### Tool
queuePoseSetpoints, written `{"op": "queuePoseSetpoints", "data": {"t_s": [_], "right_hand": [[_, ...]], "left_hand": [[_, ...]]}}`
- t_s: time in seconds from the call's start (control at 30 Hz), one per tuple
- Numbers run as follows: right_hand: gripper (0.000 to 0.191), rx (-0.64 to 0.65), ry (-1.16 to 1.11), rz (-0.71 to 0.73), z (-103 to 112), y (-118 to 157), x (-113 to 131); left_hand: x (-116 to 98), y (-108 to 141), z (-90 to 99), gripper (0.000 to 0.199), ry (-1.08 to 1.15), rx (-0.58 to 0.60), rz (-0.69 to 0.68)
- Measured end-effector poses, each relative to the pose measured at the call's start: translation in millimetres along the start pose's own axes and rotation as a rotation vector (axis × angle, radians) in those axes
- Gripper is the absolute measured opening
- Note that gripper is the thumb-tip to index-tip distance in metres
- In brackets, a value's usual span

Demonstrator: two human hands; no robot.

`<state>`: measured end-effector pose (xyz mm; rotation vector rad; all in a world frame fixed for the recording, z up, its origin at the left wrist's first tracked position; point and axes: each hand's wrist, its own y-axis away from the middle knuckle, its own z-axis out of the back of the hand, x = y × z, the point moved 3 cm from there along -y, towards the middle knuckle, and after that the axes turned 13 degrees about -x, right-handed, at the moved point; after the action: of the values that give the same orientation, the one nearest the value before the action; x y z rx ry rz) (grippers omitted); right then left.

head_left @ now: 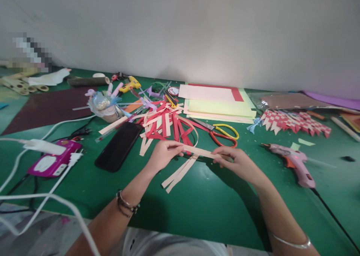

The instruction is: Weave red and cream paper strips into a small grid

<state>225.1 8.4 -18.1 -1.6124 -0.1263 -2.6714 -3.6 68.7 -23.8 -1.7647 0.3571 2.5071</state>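
Observation:
A pale peach paper strip (199, 151) is stretched between my two hands, just above the green table. My left hand (164, 154) pinches its left end, and my right hand (232, 160) pinches its right end. Below it, more pale strips (180, 175) lie crossed on the table. Beyond my hands spreads a loose pile of red and peach paper strips (163, 122). Scissors (225, 133) with yellow and orange-red handles lie beyond my right hand, blades pointing left.
A black phone (119, 147) lies left of my hands, with a magenta power strip (56, 160) and white cables further left. To the right rest a pink glue gun (295, 160) and a woven red-and-white paper piece (295, 122). Paper sheets (222, 107) are stacked by the wall.

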Motion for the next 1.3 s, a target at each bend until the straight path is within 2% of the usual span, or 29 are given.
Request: {"op": "queuePoseSetpoints", "data": {"t_s": [0.2, 0.47, 0.73, 0.87, 1.1, 1.3], "right_hand": [[0.025, -0.113, -0.159, -0.089, 4.5, -3.4, -4.9], [0.026, -0.178, -0.247, -0.185, 5.9, -5.2, -11.9], [0.032, -0.348, -0.396, -0.355, 9.0, -7.3, -21.5], [0.030, -0.385, -0.446, -0.405, 11.1, -8.0, -27.4], [0.031, -0.360, -0.452, -0.359, 14.8, -6.8, -27.9], [0.032, -0.444, -0.263, -0.164, 18.7, -6.8, -12.0]], "left_hand": [[2.4, -1.3, 0.3, 0.025, 0.006, -0.010, 0.006], [-4.6, -1.0, 4.5, 0.024, -0.019, -0.051, -0.016], [1.2, -3.0, 3.4, 0.022, 0.145, -0.075, 0.113], [2.7, -3.5, 3.0, 0.023, 0.156, -0.078, 0.113], [-1.8, -2.5, 5.0, 0.025, 0.130, -0.094, 0.067], [-15.9, 1.9, 6.1, 0.024, 0.066, -0.128, -0.006]]}}
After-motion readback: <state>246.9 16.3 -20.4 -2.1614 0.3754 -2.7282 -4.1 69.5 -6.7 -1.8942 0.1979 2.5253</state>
